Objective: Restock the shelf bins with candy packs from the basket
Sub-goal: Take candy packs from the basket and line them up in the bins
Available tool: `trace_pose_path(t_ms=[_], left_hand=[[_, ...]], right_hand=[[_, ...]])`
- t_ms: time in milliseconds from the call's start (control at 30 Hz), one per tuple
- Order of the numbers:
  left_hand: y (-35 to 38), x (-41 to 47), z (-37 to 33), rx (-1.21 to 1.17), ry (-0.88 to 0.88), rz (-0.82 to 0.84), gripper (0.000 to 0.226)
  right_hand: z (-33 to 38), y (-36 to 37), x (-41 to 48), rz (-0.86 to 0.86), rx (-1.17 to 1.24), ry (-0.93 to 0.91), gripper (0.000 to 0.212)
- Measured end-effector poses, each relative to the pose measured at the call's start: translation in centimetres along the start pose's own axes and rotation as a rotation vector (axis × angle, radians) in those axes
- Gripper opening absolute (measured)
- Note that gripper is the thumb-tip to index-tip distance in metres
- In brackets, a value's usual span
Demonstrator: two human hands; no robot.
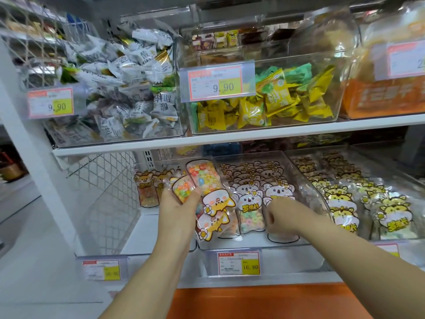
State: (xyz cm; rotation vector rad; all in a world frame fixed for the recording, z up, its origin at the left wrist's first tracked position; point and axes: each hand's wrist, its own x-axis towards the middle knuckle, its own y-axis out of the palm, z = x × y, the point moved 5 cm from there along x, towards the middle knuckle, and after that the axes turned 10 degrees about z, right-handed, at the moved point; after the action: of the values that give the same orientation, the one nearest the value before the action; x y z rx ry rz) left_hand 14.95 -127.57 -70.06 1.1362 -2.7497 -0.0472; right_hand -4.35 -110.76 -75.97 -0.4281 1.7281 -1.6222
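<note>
My left hand [178, 204] grips a few cat-shaped candy packs [208, 196] filled with colourful candy, held upside down over the wall between two clear bins on the lower shelf. The left bin [135, 240] holds only a few orange-cat packs [147, 187] at its back. The middle bin [259, 247] is packed with white-bear packs [249, 203]. My right hand [279, 216] rests with curled fingers on the front bear packs; whether it grips one I cannot tell. The basket is out of view.
A third bin on the right holds yellow-cat packs [345, 203]. The upper shelf [230, 139] carries bins of grey-white packs [128, 88] and yellow-green packs [276, 104]. Price tags [239, 263] hang on the bin fronts. An orange panel [264, 302] runs below.
</note>
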Motion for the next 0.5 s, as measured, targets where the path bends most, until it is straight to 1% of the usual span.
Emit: trace_pose_path(t_ms=[33,67,133,167,233,400,467,500], left_hand=[[0.0,0.0,0.0,0.008,-0.007,0.006,0.017],[0.0,-0.1,0.0,0.016,-0.012,0.015,0.018],[0.0,-0.2,0.0,0.030,-0.025,0.028,0.022],[-0.1,-0.2,0.0,0.027,-0.030,0.033,0.022],[-0.1,-0.5,0.0,0.007,-0.044,0.050,0.025],[-0.2,-1.8,-0.1,-0.036,-0.092,0.118,0.027],[-0.2,-2.5,-0.2,-0.086,-0.129,0.149,0.026],[-0.1,-2.9,-0.3,-0.120,-0.155,0.171,0.026]], right_hand=[[-0.2,1.1,0.1,0.110,0.011,-0.001,0.009],[-0.4,1.7,0.0,0.187,0.027,0.002,0.007],[-0.9,2.1,0.1,0.232,0.061,0.004,0.030],[-1.0,2.1,0.1,0.233,0.078,0.005,0.038],[-1.0,2.1,-0.1,0.247,0.106,0.012,0.045],[-1.1,2.5,-0.8,0.261,0.067,-0.008,0.040],[-1.1,1.8,-1.4,0.187,0.071,-0.029,0.042],[-0.7,0.7,-2.1,0.118,0.063,-0.025,0.040]])
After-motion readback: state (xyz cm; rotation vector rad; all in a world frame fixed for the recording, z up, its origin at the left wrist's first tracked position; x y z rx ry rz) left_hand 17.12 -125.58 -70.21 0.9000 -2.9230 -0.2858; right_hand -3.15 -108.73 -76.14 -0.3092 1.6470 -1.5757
